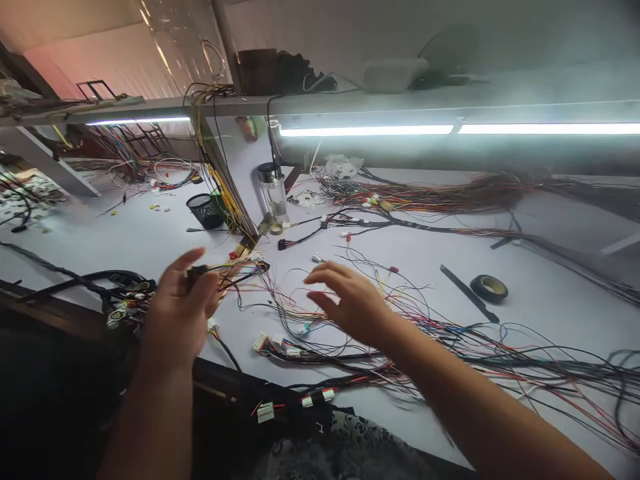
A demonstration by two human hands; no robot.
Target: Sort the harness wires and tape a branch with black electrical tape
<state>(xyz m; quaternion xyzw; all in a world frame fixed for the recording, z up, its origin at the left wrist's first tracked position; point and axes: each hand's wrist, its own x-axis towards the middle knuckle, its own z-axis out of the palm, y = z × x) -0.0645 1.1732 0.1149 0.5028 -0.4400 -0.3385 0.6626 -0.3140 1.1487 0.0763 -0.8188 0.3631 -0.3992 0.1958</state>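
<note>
My left hand [183, 303] is closed around a black connector [197, 272], pinched between thumb and fingers. Thin wires run from that connector to the right across the white table. Over the spread of loose wires [295, 303], my right hand [345, 293] hovers with thumb and fingers apart and nothing between them. Below the hands lies a wire harness [320, 353] ending in a white connector [261, 343]. A small teal connector [304, 329] rests among the wires beneath my right hand. Part of what my left hand grips is hidden by its fingers.
A roll of black tape [489, 288] and a dark flat strip [469, 293] lie at the right. Toward the back stand a glass bottle [274, 193] and a black mesh cup [205, 210]. Bundled wires [425, 197] stretch along the rear under the lit tube [365, 131].
</note>
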